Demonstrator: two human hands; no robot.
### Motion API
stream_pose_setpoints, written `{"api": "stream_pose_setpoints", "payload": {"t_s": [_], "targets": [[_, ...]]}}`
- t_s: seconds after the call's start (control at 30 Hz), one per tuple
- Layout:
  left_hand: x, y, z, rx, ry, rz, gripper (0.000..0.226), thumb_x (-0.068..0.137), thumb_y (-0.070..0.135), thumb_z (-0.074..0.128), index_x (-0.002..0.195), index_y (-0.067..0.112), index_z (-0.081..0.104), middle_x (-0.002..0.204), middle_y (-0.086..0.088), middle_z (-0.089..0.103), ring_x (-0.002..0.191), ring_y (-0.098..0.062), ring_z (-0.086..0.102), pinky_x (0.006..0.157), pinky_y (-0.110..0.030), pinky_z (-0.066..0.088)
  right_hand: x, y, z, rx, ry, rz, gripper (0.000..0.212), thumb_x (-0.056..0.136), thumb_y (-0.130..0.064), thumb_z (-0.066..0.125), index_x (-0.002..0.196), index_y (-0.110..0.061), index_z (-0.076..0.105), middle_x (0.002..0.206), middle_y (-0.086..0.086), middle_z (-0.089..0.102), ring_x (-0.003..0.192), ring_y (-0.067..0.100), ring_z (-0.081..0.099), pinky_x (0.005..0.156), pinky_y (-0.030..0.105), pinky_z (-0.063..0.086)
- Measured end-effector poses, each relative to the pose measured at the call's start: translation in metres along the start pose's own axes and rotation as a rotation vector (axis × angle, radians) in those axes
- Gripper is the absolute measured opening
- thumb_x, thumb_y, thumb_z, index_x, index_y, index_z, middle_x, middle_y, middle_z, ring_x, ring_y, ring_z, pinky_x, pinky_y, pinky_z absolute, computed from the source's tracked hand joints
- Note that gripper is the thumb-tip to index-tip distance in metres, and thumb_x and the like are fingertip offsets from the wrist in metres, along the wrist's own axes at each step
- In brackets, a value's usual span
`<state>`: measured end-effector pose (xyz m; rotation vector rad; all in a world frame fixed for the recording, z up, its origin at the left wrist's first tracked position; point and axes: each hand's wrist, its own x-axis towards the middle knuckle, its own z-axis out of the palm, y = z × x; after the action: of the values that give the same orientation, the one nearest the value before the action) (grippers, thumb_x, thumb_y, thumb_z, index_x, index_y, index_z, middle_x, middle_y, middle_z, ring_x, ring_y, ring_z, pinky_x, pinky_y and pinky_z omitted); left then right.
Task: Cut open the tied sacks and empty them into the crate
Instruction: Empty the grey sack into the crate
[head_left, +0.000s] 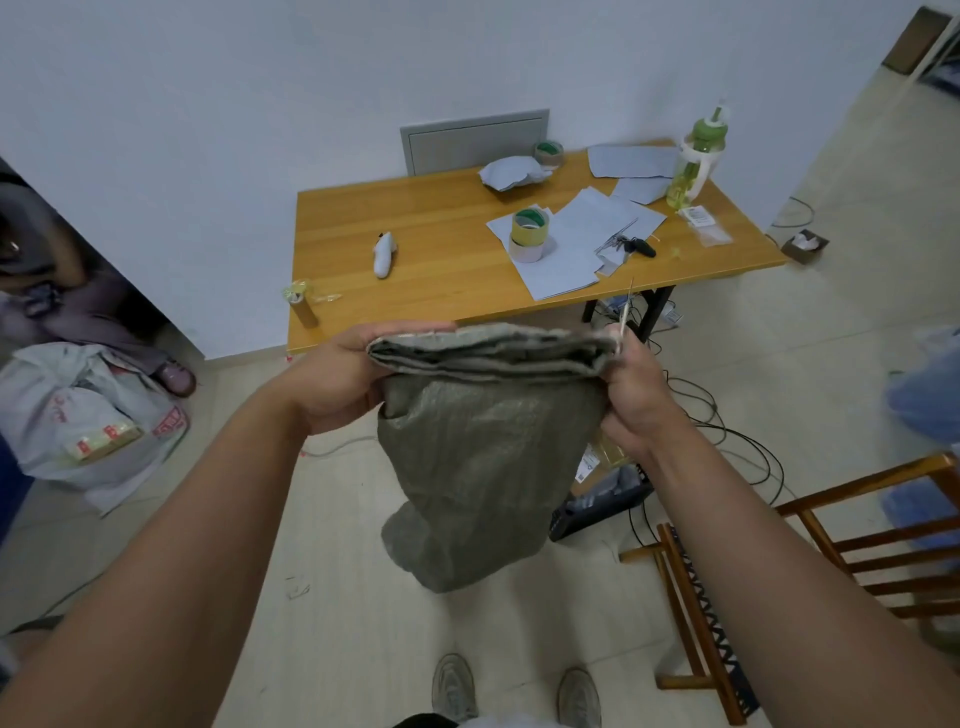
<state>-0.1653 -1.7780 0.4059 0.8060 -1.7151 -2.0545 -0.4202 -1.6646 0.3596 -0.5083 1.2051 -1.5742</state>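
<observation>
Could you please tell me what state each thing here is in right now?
sack: held up off the floor, top edge folded over flat, body hanging limp.
left hand: grips the sack's folded top at its left end.
right hand: grips the sack's right end, with scissors.
scissors: blades pointing up, together.
bottle: upright on the table, cap on.
tape rolls: stacked on the table.

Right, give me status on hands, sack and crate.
Left hand grips folded top of grey woven sack; right hand pinches other end, thin blade-like tool sticking up. Sack hangs above floor. Dark crate behind it, partly hidden. Nothing blocking.
</observation>
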Motion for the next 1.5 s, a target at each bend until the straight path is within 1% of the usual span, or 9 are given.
{"api": "stream_pose_setpoints", "payload": {"t_s": [0.2, 0.33, 0.57, 0.7, 0.8, 0.97, 1.1, 1.27, 1.5], "targets": [[-0.008, -0.014, -0.018, -0.032, -0.326, -0.051, 0.048, 0.080, 0.012, 0.072, 0.128, 0.012, 0.065, 0.132, -0.015, 0.061, 0.127, -0.033, 0.052, 0.104, -0.040, 0.045, -0.005, 0.005, 0.000, 0.168, -0.018, 0.081, 0.030, 0.099, -0.008, 0.039, 0.071, -0.019, 0.039, 0.059, 0.007, 0.063, 0.058, 0.021, 0.060, 0.061, 0.030, 0.055], [-0.010, -0.009, -0.023, -0.100, -0.331, -0.159, 0.077, 0.079, 0.055, 0.068, 0.144, 0.020, 0.049, 0.135, -0.014, 0.054, 0.123, -0.035, 0.049, 0.103, -0.047, 0.040, -0.009, 0.005, 0.000, 0.142, -0.046, 0.074, 0.030, 0.101, -0.011, 0.034, 0.072, -0.019, 0.036, 0.054, 0.007, 0.059, 0.052, 0.019, 0.055, 0.055, 0.024, 0.051], [0.015, -0.019, 0.027, 0.593, -0.388, -0.551, 0.044, 0.084, 0.031, 0.073, 0.125, 0.027, 0.056, 0.119, 0.003, 0.067, 0.110, -0.015, 0.065, 0.097, -0.032, 0.050, -0.016, 0.006, 0.007, -0.040, -0.154, 0.072, 0.028, 0.102, -0.005, 0.029, 0.077, -0.016, 0.033, 0.057, 0.010, 0.063, 0.052, 0.021, 0.059, 0.052, 0.026, 0.050], [0.019, -0.033, 0.043, 1.013, -0.178, -0.289, 0.023, 0.094, 0.015, 0.052, 0.115, 0.024, 0.055, 0.113, 0.000, 0.066, 0.103, -0.020, 0.062, 0.089, -0.037, 0.051, -0.017, -0.001, -0.007, -0.088, -0.191, 0.145, 0.033, 0.083, 0.018, 0.029, 0.085, -0.015, 0.029, 0.107, 0.021, 0.071, 0.076, 0.029, 0.065, 0.073, 0.042, 0.051], [0.022, -0.046, 0.055, 1.341, -0.022, -0.110, 0.018, 0.097, 0.017, 0.044, 0.113, 0.024, 0.045, 0.108, -0.005, 0.063, 0.091, -0.024, 0.059, 0.078, -0.041, 0.051, -0.013, -0.009, -0.015, -0.248, -0.078, 0.191, 0.011, 0.103, -0.012, 0.039, 0.113, -0.010, 0.038, 0.127, 0.012, 0.066, 0.070, 0.025, 0.068, 0.065, 0.044, 0.059], [0.026, -0.053, 0.075, 1.611, 0.161, 0.038, 0.037, 0.097, 0.022, 0.050, 0.131, 0.022, 0.035, 0.120, -0.004, 0.053, 0.083, -0.025, 0.061, 0.061, -0.035, 0.048, -0.022, -0.012, -0.008, -0.972, -0.290, 0.310, 0.067, 0.078, -0.049, 0.077, 0.121, -0.013, 0.040, 0.117, 0.004, 0.055, 0.102, 0.019, 0.059, 0.077, 0.034, 0.053], [0.024, -0.045, 0.071, 1.490, 0.073, 0.059, 0.040, 0.093, 0.016, 0.051, 0.130, 0.025, 0.040, 0.120, 0.000, 0.055, 0.090, -0.022, 0.060, 0.073, -0.037, 0.053, -0.024, -0.002, -0.006, -1.409, -0.265, 0.121, 0.038, 0.087, -0.029, 0.070, 0.101, -0.014, 0.037, 0.101, 0.014, 0.059, 0.086, 0.028, 0.060, 0.061, 0.036, 0.043], [0.026, -0.016, 0.041, 0.801, -0.267, -0.493, 0.067, 0.082, 0.025, 0.075, 0.137, 0.038, 0.039, 0.120, 0.009, 0.056, 0.105, -0.015, 0.059, 0.081, -0.029, 0.055, -0.033, 0.005, -0.002, -1.364, -0.212, -0.171, 0.026, 0.090, -0.016, 0.060, 0.095, -0.016, 0.034, 0.082, 0.006, 0.054, 0.063, 0.015, 0.044, 0.050, 0.030, 0.025], [0.034, -0.043, 0.051, 1.380, -0.003, -0.176, 0.029, 0.091, 0.016, 0.051, 0.120, 0.020, 0.052, 0.105, -0.006, 0.065, 0.094, -0.026, 0.061, 0.081, -0.042, 0.053, -0.025, 0.012, -0.007, -1.157, -0.292, -0.084, 0.035, 0.087, -0.029, 0.072, 0.098, -0.015, 0.042, 0.102, -0.014, 0.061, 0.087, 0.010, 0.062, 0.067, 0.028, 0.051]]}}
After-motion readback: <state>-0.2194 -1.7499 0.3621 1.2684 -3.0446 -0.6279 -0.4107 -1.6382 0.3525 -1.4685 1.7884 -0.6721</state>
